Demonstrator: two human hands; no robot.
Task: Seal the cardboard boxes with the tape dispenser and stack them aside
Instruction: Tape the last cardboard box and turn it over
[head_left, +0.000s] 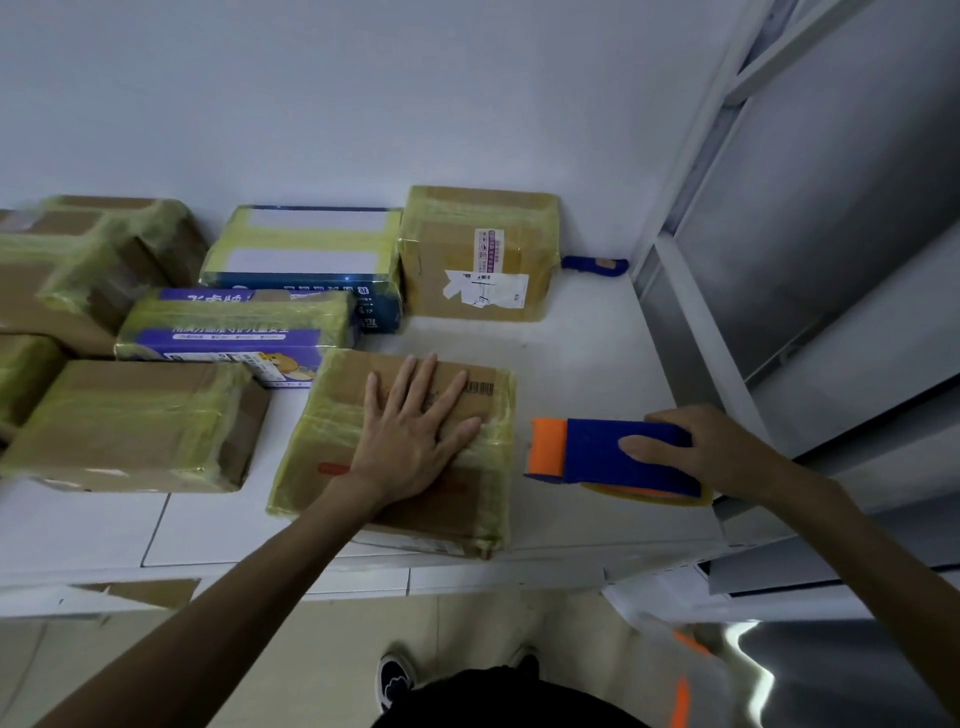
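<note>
A cardboard box (467, 499) wrapped in yellowish tape lies on the white counter (582, 364) in front of me. My left hand (410, 431) presses flat on its top with fingers spread. Just right of the box, my right hand (696, 447) grips a blue and orange tape dispenser (597, 457) that sits low over the counter, its orange end pointing at the box's right side. A gap shows between dispenser and box.
Several taped boxes line the back and left: a brown box (478, 260) against the wall, a blue-white box (306, 254), a purple box (234, 327), a brown box (130, 426). A blue tool (595, 265) lies by the wall. A metal cabinet (831, 260) stands right.
</note>
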